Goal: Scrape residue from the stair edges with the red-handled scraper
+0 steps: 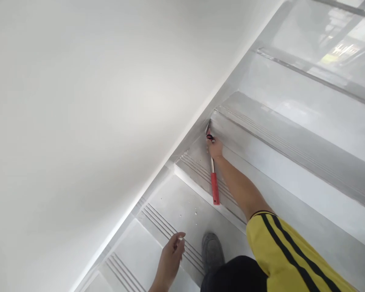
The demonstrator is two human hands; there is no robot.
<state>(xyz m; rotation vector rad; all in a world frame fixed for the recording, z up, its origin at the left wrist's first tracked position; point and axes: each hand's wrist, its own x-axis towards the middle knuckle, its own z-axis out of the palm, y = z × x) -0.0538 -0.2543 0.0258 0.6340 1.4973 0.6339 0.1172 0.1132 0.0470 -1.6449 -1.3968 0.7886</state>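
My right hand [215,148] is closed on a scraper near its head. The scraper [214,188] has a red grip at the lower end and a bare metal shaft. Its blade end, with a black part beside my fingers, reaches the corner where a stair riser meets the skirting [187,140] along the wall. Lower down, my left hand [172,253] hangs above a step with thumb and fingers pinched together. A small pale spot shows at those fingertips, too small to name.
Grey, glossy stairs [280,174] with grooved edges rise to the upper right. A white wall [94,101] runs along the left. Small white crumbs [196,212] lie on the tread near my grey shoe [213,249].
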